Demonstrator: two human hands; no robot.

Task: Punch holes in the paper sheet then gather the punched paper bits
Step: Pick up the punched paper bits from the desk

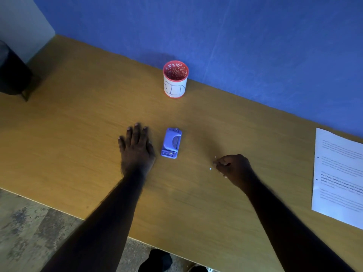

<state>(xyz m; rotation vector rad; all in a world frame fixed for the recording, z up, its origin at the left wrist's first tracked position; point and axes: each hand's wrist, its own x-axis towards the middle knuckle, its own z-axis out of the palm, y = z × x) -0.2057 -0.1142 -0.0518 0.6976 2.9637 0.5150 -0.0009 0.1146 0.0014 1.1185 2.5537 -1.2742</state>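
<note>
A small purple hole punch (171,143) lies on the wooden table (78,118) at the middle. My left hand (137,148) rests flat on the table just left of the punch, fingers spread, holding nothing. My right hand (233,168) is to the right of the punch, fingertips pinched together on a tiny white paper bit. Another white paper bit (210,169) lies on the table just left of those fingertips. The printed paper sheet (339,177) lies at the table's right edge, with punched holes along its left margin.
A red cup (175,79) with a white label reading BIN stands at the back by the blue wall. A dark stool or basket (13,73) stands on the floor at the far left. The table's front edge runs diagonally below my arms.
</note>
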